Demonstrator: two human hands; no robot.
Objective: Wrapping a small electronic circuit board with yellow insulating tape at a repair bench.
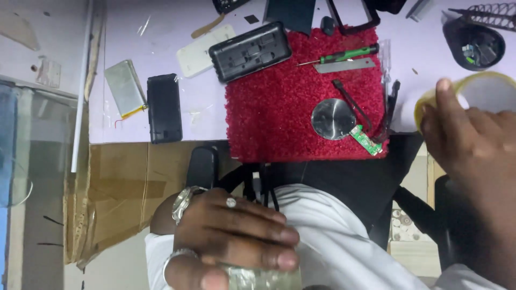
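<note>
My left hand [231,236], with a wristwatch and a ring on it, is at the bottom centre, its fingers closed on a clear shiny object [258,279] that the frame edge cuts off. At the right edge my right hand [473,156] grips a roll of yellowish clear tape [484,88], one finger laid over its rim. Between the hands lies a red fibrous mat [279,113]. On the mat are a round metal disc [332,119], a small green circuit board [366,140], black tweezers [352,102], a green-handled screwdriver [346,55] and a flat metal blade [344,65].
A black device shell [250,51] overlaps the mat's upper left corner, beside a white back cover [201,53]. To the left lie a black phone [164,107] and a silver battery pouch [124,87]. A black cup [473,45] stands top right. Taped cardboard [123,188] sits lower left.
</note>
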